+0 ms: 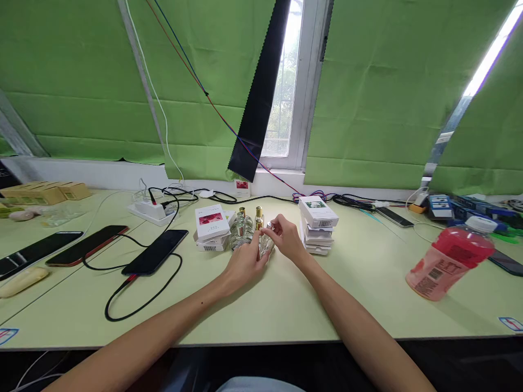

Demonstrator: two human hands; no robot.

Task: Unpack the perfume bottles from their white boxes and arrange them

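Observation:
Several clear glass perfume bottles (241, 233) with gold spray tops stand close together at the middle of the table. My left hand (244, 260) is closed around one glass perfume bottle (265, 246) at the right of this group. Over that bottle's top, my right hand (286, 238) pinches a small shiny clear cap (269, 225) between thumb and fingertips. Whether the cap touches the bottle's neck is hidden by my fingers. Left of the bottles lie white boxes (212, 222) with a red picture. A stack of white boxes (318, 212) rises just right of my right hand.
Phones (155, 252) and black cables lie to the left, near a white power strip (151, 211). A pink drink bottle (451, 258) stands at the right. Yellow boxes (44, 192) sit far left. Cables (261, 198) run along the back below green blinds.

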